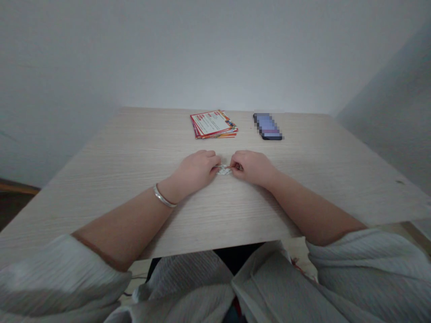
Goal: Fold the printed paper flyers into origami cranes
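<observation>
Both hands meet over the middle of the table, pinching a small, thin, paper-like white piece (223, 170) with a faint pattern. My left hand (198, 170), with a silver bangle (163, 196) on its wrist, is closed on the piece's left end. At the right end, my right hand (253, 168) has its fingers curled in on it, and a brownish-red strip shows by those fingertips. Much of the piece is hidden by the fingers, so its exact kind is unclear.
Beyond the hands lies a loose stack of red-edged printed cards (211, 124). To its right a phone (268, 126) rests face up, its screen blurred out. The pale wooden table (134, 148) ends at a white wall (215, 54).
</observation>
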`<state>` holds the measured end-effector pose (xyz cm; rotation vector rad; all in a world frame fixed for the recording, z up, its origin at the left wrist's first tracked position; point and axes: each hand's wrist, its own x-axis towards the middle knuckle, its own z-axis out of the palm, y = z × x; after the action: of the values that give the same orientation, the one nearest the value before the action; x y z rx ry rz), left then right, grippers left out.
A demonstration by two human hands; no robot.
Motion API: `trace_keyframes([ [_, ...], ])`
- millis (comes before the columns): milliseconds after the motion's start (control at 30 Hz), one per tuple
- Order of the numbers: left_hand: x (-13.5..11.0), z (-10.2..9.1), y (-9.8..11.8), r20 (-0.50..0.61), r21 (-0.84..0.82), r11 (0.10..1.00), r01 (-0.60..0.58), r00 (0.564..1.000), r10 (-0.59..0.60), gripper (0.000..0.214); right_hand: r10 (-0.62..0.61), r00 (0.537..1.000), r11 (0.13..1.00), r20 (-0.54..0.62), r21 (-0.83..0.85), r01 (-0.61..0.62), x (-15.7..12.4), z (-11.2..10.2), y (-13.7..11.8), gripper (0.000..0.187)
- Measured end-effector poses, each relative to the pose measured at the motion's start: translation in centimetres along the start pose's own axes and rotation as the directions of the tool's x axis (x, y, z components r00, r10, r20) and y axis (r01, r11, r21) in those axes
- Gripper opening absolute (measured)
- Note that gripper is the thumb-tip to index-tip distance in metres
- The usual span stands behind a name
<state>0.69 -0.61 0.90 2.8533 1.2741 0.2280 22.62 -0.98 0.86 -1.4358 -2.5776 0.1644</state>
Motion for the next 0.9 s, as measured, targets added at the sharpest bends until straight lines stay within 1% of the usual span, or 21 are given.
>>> trace_keyframes([
  [167, 0.0, 0.2, -0.2, -0.001, 0.013, 1.000, -0.010, 1.000, 0.010, 0.021, 0.023, 0.999, 1.000, 0.024, 0.012, -0.023, 0.0, -0.2, 0.1, 0.013],
  [333, -0.1, -0.1, -0.2, 0.020, 0.002, 1.000, 0.006, 1.000, -0.006, 0.020, 0.064, 0.996, 0.997, 0.067, 0.049, -0.067, -0.1, -0.5, 0.8, 0.012],
  [500, -0.1, -0.2, -0.3, 0.014, -0.017, 1.000, 0.000, 1.000, 0.000, 0.019, 0.053, 0.997, 0.996, 0.063, 0.068, -0.058, -0.1, -0.5, 1.0, 0.015],
  [667, -0.1, -0.1, -0.8, 0.023, -0.013, 0.999, 0.044, 0.999, -0.043, 0.020, 0.111, 0.991, 0.992, 0.073, 0.059, -0.115, -0.3, -0.8, 1.8, 0.013],
  [767, -0.1, -0.1, -1.1, 0.032, -0.008, 0.997, 0.076, 0.997, -0.076, 0.021, 0.117, 0.992, 0.991, 0.055, 0.063, -0.120, -0.4, -0.8, 2.6, 0.011],
  [900, -0.1, -0.1, -1.2, 0.022, -0.018, 0.997, 0.073, 0.997, -0.073, 0.021, 0.055, 0.998, 0.987, -0.022, 0.150, -0.051, -0.1, -0.1, 2.5, 0.016],
])
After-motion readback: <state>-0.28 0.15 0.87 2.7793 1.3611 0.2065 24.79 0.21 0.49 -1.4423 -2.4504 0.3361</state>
